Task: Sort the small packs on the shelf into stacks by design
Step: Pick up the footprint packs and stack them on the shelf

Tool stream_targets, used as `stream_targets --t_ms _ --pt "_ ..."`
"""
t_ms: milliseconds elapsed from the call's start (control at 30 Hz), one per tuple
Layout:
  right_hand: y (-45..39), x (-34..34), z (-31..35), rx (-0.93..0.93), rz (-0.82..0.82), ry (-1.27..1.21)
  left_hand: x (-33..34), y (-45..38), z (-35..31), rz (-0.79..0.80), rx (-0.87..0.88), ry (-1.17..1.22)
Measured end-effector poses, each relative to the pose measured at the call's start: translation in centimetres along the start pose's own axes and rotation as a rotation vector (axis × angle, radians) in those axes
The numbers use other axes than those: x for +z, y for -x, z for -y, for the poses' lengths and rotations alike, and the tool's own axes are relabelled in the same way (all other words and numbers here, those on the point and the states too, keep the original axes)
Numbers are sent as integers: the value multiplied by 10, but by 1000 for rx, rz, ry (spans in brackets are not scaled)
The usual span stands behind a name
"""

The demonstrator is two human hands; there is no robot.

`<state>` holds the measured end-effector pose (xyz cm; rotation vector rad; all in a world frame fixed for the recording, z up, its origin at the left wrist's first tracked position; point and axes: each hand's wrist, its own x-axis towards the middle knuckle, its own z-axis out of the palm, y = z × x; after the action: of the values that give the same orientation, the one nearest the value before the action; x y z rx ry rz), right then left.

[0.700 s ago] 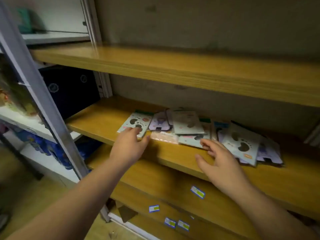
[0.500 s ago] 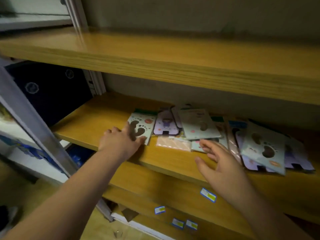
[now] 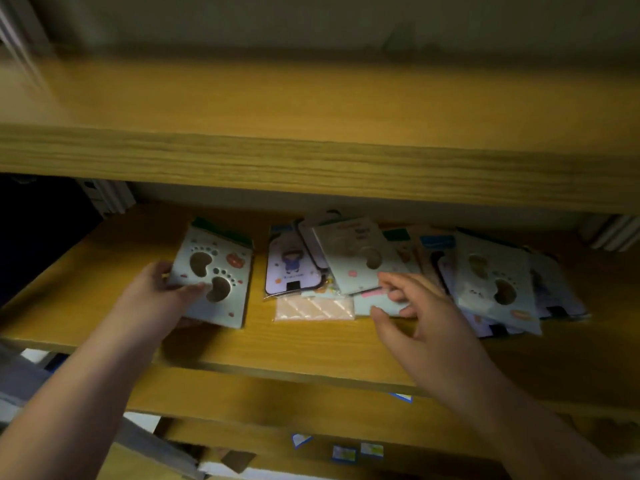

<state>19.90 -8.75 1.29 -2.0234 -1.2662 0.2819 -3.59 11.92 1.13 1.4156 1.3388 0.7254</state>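
- Head view: nearest us, both bare forearms reached up from the bottom corners toward the wooden shelf (image 3: 304, 355).
- Our left hand (image 3: 162, 296) gripped a pale card pack with footprint cut-outs (image 3: 216, 278), thumb laid across its face and the fingers curled round its left edge; the pack sat at the left of the shelf, apart from the others.
- Our right hand (image 3: 412, 317) hovered with fingers spread and loosely curved, tips touching the near edge of the heap of packs (image 3: 398, 271); we could not tell whether it pinched anything.
- Just left of that hand lay a peach-coloured pack (image 3: 313, 309), and behind it a lilac pack with a small figure (image 3: 292, 271).
- Farther right, another footprint pack (image 3: 493, 278) lay on top of overlapping lilac ones.
- Above everything ran the upper shelf board (image 3: 311, 157), blurred.
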Motion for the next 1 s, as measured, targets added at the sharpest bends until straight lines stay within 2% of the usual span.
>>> stream_targets --t_ms 67,167,233,300,367,433,467,500,533,567,600,633,800,1000 --pt "-1 -7 -4 33 -41 7 2 3 -2 22 4 167" --pt "-3 -22 -19 134 -120 38 15 13 -10 59 36 298" --pt "-3 -37 -35 154 -239 152 31 23 -16 158 41 332" --pt "-2 -57 -54 231 -292 292 52 32 -21 266 33 331" --pt "1 -77 -68 387 -268 400 75 42 -26 341 29 337" --pt "7 -86 -82 496 -78 516 95 50 -27 391 45 329" --pt "10 -89 -90 455 0 636 103 53 -28 406 48 334" --pt "11 -89 -95 418 9 655 109 56 -29 415 45 346" --pt "9 -88 -96 438 -16 612 114 58 -30 422 39 359" --pt "6 -88 -100 470 -113 584 118 60 -31 430 34 368" --pt "3 -87 -102 579 -126 564 122 61 -31 441 33 371" --pt "0 -84 -107 627 -110 583 126 61 -30 455 32 372" --pt "-12 -95 -117 595 11 613 141 67 -33 522 23 392" --pt "-5 -115 -103 657 -54 245 159 72 -31 540 2 465"
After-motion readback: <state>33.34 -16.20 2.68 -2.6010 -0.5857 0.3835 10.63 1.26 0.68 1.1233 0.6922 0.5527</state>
